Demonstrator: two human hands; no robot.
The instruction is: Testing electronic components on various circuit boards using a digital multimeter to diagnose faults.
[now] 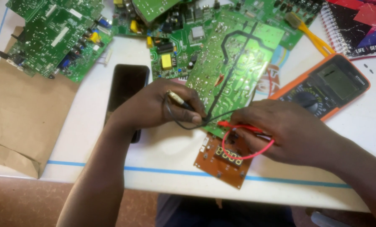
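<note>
Both probes on the green board, meter beside: L hand grip pinches black probe, R hand grip pinches red probe. Brown board untouched.

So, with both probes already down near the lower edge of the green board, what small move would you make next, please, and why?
Probably glance at the meter. The left hand holds the black probe and the right hand the red probe, both tips at the green board, so a reading may be due. Its screen is too blurred to read here.
</note>
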